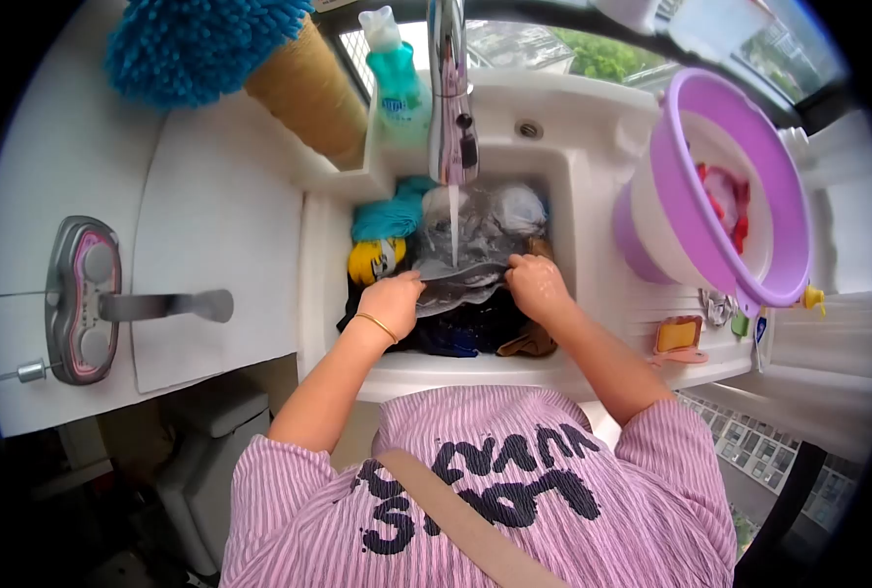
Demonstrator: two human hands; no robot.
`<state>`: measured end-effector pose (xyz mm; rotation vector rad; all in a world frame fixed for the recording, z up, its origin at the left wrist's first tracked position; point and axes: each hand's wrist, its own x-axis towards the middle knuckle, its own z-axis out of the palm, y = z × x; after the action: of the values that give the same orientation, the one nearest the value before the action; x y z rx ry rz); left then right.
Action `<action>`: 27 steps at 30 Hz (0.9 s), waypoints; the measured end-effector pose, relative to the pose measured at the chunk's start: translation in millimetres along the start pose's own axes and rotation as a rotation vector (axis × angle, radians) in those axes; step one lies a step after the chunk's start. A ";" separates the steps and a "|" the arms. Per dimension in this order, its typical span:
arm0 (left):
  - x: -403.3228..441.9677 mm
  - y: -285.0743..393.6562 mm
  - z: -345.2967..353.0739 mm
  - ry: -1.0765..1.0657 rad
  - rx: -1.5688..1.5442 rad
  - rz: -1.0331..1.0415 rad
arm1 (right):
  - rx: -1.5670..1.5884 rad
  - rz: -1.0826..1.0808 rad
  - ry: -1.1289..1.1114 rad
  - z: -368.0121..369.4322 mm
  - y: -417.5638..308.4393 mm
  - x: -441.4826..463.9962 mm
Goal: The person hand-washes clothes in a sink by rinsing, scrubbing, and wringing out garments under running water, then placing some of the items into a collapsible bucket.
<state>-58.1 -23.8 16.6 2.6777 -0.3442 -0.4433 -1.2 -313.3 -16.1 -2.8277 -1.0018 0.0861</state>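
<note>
A grey garment (470,279) is stretched between my two hands under the stream of water from the chrome faucet (452,108). My left hand (390,302), with a gold bangle at the wrist, grips its left edge. The right edge is pinched in my right hand (538,284), whose skin is wet. Around them in the white sink (318,338) lie a teal cloth (389,218), a yellow cloth with dark print (375,261), dark clothes (446,331) and a brown piece (528,341). Some of the laundry is hidden under water and the grey garment.
A purple-and-white bucket (637,220) with red items inside stands right of the basin. Near it sits an orange soap bar (678,335) on a dish. A teal pump bottle (397,88) is behind the sink, beside a rope-wrapped post (313,93) with a blue fuzzy top (196,49).
</note>
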 end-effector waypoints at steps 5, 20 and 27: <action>1.0 27.4 -101.4 0.106 -0.616 0.023 | 0.308 0.090 -0.045 -127.5 18.0 30.1; -34.3 22.1 -336.5 1.033 -0.302 0.735 | -0.025 -0.277 1.002 -370.4 -56.4 59.7; 59.4 88.4 -78.0 0.403 -0.605 0.301 | 0.099 0.080 0.224 -170.9 -25.7 62.9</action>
<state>8.9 -93.1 106.7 2.0154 -0.4040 0.0839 48.9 -273.3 156.3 -2.7125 -0.8137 -0.1651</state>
